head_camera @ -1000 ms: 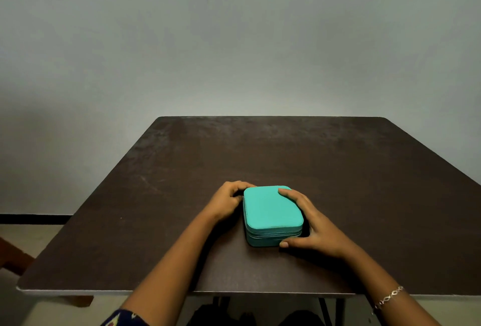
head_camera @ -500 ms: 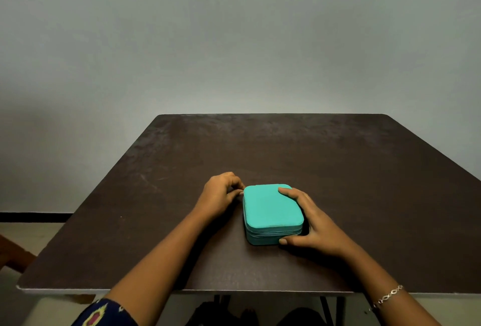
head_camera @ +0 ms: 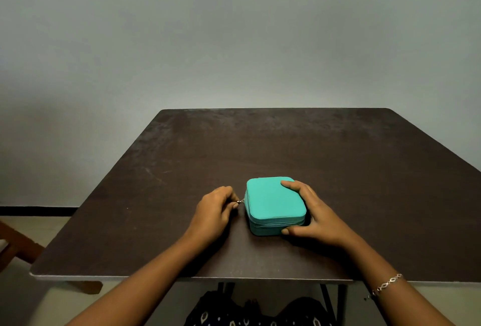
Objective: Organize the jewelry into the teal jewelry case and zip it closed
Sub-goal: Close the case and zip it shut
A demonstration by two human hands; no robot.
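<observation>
The teal jewelry case lies with its lid down on the dark brown table, near the front edge. My right hand grips the case's right side, its index finger on the lid and its thumb against the front wall. My left hand sits just left of the case and pinches the small metal zipper pull at the case's left side. No loose jewelry shows on the table. A thin chain bracelet is on my right wrist.
A plain grey wall stands behind the table. A brown wooden piece of furniture shows at the far left below table level. Dark patterned cloth lies under the table's front edge.
My left hand has drawn back from the case's far left corner along its left side, fingers now pinched on the zipper pull. My right hand has stayed on the case.
</observation>
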